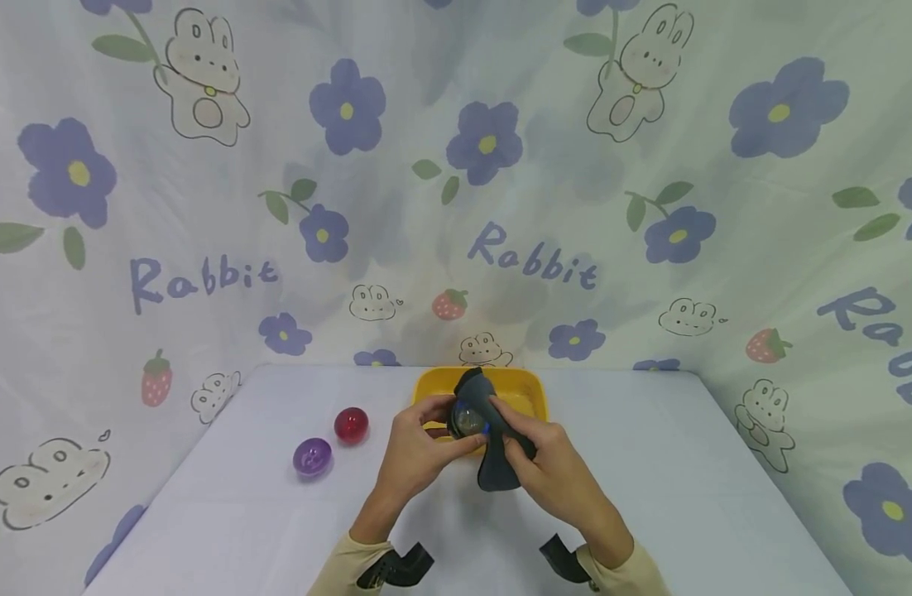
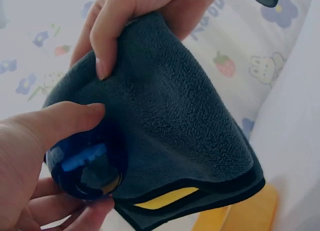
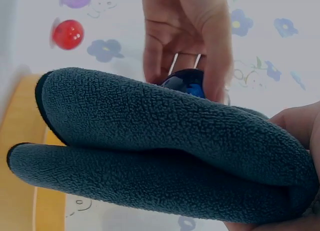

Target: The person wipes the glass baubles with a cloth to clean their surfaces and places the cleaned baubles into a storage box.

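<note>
My left hand (image 1: 415,447) grips a shiny dark blue ball (image 2: 87,173), the thumb on top and the fingers beneath. In the head view the ball (image 1: 468,420) is partly hidden by the fingers and the cloth. My right hand (image 1: 553,468) holds a folded dark grey-blue towel (image 1: 498,468) between thumb and fingers. Fuzzy towel fabric (image 2: 165,101) lies against the ball's side in the left wrist view. From the right wrist, the folded towel (image 3: 165,121) covers much of the ball (image 3: 187,83).
Behind the hands stands a yellow tray (image 1: 534,393), partly covered by them. A glossy red ball (image 1: 351,425) and a purple ball (image 1: 312,457) lie left of the hands on the white tabletop (image 1: 225,513). A patterned curtain (image 1: 404,199) closes off the back.
</note>
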Motion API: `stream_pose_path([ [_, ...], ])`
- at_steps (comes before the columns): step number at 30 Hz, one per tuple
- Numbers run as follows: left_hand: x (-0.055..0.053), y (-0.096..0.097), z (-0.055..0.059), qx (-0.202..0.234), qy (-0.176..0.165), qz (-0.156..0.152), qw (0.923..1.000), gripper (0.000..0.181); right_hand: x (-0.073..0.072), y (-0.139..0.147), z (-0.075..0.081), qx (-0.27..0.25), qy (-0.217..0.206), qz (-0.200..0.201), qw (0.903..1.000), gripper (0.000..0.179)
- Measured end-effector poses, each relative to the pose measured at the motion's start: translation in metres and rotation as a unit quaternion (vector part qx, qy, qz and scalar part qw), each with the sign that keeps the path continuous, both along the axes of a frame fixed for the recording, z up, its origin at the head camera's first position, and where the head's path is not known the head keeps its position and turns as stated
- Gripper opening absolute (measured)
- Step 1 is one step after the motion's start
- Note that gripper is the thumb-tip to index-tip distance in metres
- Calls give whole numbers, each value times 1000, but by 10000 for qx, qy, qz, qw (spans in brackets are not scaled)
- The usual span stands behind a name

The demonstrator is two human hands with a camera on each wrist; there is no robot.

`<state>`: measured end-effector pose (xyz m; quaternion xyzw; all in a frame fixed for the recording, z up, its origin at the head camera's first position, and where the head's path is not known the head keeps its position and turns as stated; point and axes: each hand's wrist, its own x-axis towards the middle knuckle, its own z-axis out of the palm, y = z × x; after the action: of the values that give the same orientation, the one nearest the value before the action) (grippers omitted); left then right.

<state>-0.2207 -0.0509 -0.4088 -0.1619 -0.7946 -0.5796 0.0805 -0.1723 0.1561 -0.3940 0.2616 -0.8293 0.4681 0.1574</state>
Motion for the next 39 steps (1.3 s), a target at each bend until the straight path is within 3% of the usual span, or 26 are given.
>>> stream_pose_path([
  [11, 1, 6, -7, -122, 229, -243, 9994, 47, -4, -1, -3, 290, 576, -65, 9979, 56],
  [20, 4, 4, -4, -224, 428, -504, 9976, 52, -9, 8, 3, 236, -81, 139, 9996, 54],
  [26, 5, 5, -3, -185, 374, -651, 9970, 51, -13, 14, 0, 15, -596, 289, 9978, 51],
  [39, 7, 6, -2, 10, 397, -540, 9978, 51, -15, 16, -5, -425, -1119, 487, 9916, 50],
])
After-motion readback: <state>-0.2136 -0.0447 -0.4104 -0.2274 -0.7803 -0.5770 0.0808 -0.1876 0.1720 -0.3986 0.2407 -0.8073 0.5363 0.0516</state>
